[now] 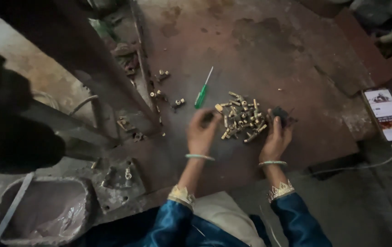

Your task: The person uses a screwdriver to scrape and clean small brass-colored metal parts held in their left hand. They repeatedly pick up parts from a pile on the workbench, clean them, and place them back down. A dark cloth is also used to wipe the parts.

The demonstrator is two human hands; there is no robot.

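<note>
A pile of several small brass fittings lies on a rusty brown metal worktop. My left hand rests at the pile's left edge, fingers curled around a small dark part. At the pile's right side my right hand holds a small dark piece between fingers and thumb. Both wrists wear bangles, and the sleeves are blue with gold trim. A green-handled screwdriver lies just beyond my left hand.
A few loose brass pieces lie farther left. A phone with a lit screen sits at the right edge, its cable trailing below. A dark metal frame stands at left, and a bag-lined grey tub sits at bottom left.
</note>
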